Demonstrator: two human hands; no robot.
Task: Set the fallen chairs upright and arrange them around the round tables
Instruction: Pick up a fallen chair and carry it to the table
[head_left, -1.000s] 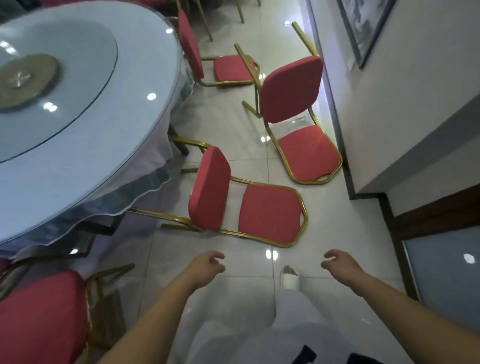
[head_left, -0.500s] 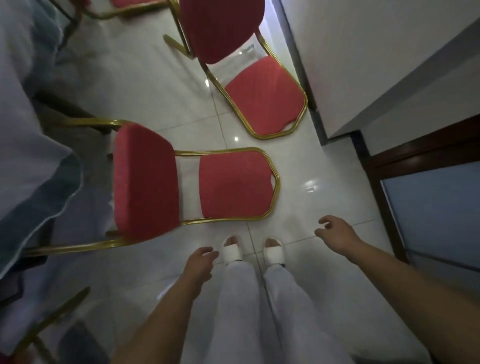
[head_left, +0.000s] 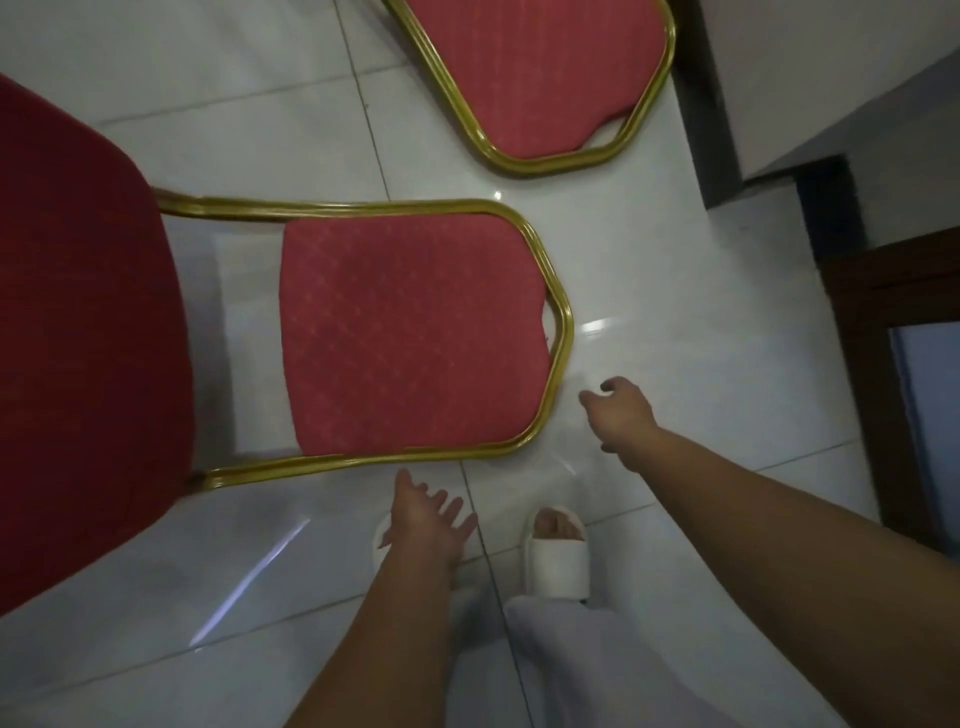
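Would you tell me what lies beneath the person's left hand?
Beneath the left hand a white slipper shows only its edge on the tiled floor; the hand covers the rest, so the foot in it cannot be seen.

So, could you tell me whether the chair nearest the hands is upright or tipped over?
Tipped over: the chair lies on its back, its backrest flat on the floor.

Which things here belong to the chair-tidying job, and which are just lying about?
Part of the job: near fallen chair; second fallen chair nearer the wall; left hand and right hand, both empty, close to the near chair's frame.

Just there: white slipper; tiled floor; dark wooden frame at the right.
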